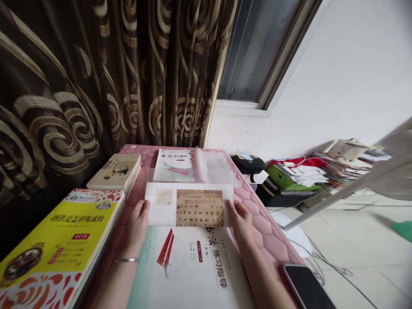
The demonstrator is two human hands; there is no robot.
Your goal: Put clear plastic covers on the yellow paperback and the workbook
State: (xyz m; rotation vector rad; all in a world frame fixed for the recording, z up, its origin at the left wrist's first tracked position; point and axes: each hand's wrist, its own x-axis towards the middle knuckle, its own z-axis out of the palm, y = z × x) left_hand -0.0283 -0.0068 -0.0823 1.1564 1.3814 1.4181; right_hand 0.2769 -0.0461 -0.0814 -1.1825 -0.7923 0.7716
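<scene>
My left hand (139, 216), with a silver bangle at the wrist, pinches the left edge of a white printed sheet (167, 216). Its right edge is gripped by my right hand (240, 219), thumb on top. Brown old-style calligraphy is pictured on the sheet. Directly below lies a calligraphy workbook (183, 274) with a white and pale green cover and a red motif. I cannot tell whether the sheet is joined to it. Beyond the sheet are a smaller calligraphy book (174, 165) and a clear plastic book cover (214, 167), both lying flat.
A pink quilted surface (257, 219) supports everything. On the left are a thick yellow book (80, 231) and a beige book (114, 171). A dark phone (309, 285) lies at lower right. Beyond the right edge stand a white fan (337, 184), loose cables and piled papers (301, 174).
</scene>
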